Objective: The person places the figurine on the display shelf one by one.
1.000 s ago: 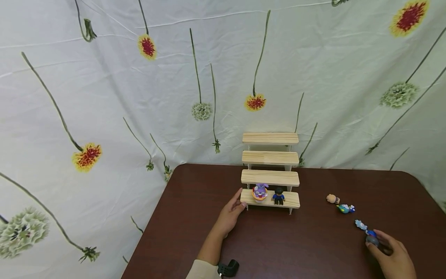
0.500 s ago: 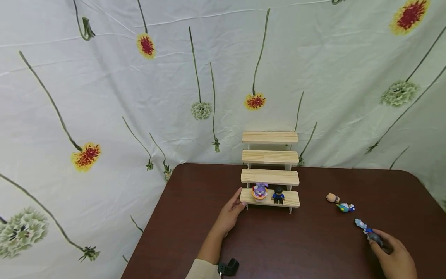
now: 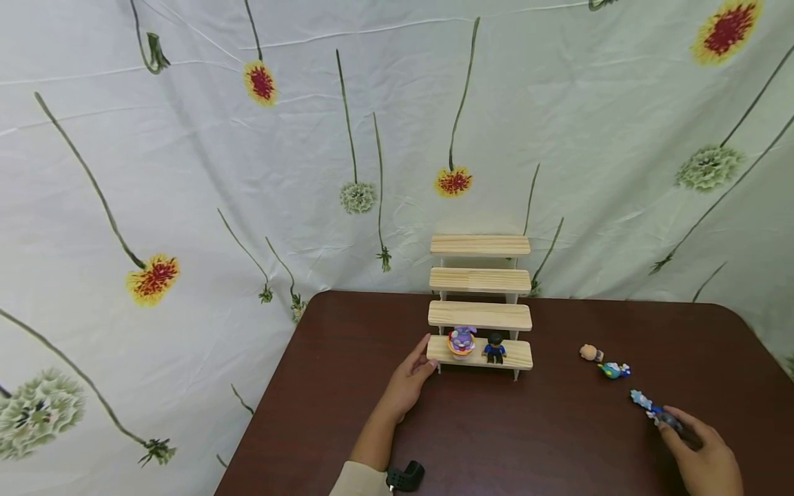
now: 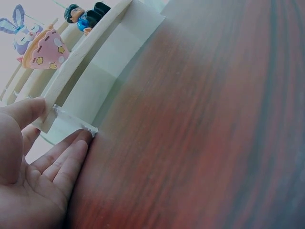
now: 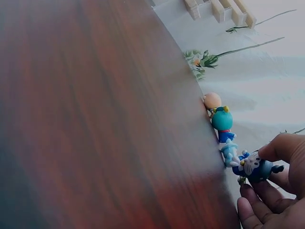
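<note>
My left hand [image 3: 406, 382] holds the left end of the lowest step of a wooden four-tier display stand [image 3: 480, 315]. In the left wrist view its thumb lies on the board's end [image 4: 46, 112], with other fingers against the clear leg [image 4: 76, 119]. On that step stand a purple rabbit figurine [image 3: 462, 340] and a black-haired toy figure [image 3: 495, 348] in blue. At the right, my right hand [image 3: 704, 448] pinches a dark blue-grey cat figurine [image 5: 257, 168] with a white whiskered face. Its end meets a light-blue figurine [image 5: 229, 151] lying on the table.
Farther back on the dark brown table [image 3: 558, 441] lie a green-and-blue figurine [image 3: 614, 370] and a beige-headed figurine [image 3: 591, 353]. Behind the table hangs a flower-print cloth [image 3: 298, 138]. A black strap device [image 3: 406, 477] sits at my left wrist.
The cat figurine has turned in my right fingers, so more of its length shows. The right hand has shifted slightly right. My left hand stays on the stand.
</note>
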`<act>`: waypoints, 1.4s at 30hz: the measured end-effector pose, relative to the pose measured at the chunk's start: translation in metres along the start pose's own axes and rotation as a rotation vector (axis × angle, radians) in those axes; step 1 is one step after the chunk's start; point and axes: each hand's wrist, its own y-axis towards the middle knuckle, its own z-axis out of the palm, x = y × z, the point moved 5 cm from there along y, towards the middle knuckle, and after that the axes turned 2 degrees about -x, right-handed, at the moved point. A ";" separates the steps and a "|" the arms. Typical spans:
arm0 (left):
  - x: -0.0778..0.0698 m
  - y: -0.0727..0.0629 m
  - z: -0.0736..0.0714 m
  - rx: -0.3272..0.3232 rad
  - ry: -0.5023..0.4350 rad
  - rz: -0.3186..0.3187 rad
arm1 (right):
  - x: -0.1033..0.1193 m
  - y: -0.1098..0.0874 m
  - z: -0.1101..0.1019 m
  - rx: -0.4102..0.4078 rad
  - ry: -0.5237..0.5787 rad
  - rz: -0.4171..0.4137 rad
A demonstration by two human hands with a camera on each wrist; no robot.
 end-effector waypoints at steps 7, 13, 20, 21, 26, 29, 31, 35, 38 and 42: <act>0.001 0.001 0.001 0.001 -0.005 -0.001 | 0.002 0.001 -0.002 0.001 -0.007 -0.020; -0.001 0.001 0.002 -0.001 -0.006 0.001 | 0.005 0.001 -0.003 -0.008 0.011 -0.035; 0.001 0.001 0.000 -0.002 -0.001 0.001 | 0.013 0.000 -0.003 -0.007 0.028 -0.067; 0.001 0.001 0.000 -0.003 0.000 -0.002 | 0.014 0.000 -0.003 -0.003 0.038 -0.061; -0.001 -0.001 0.000 0.002 -0.008 -0.009 | 0.019 0.001 -0.003 0.009 0.069 -0.045; -0.002 -0.001 0.000 0.002 -0.016 -0.008 | 0.022 0.002 -0.003 0.027 0.080 -0.049; -0.003 -0.001 0.000 0.000 -0.020 -0.006 | 0.023 0.002 -0.003 0.039 0.083 -0.054; -0.002 -0.001 0.000 0.002 -0.016 -0.004 | 0.027 0.002 -0.004 0.055 0.080 -0.080; -0.001 0.000 0.000 0.004 -0.007 -0.002 | 0.029 0.001 -0.005 0.041 0.078 -0.132; -0.002 -0.001 0.000 0.002 0.003 -0.001 | 0.033 0.001 -0.005 0.006 0.059 -0.183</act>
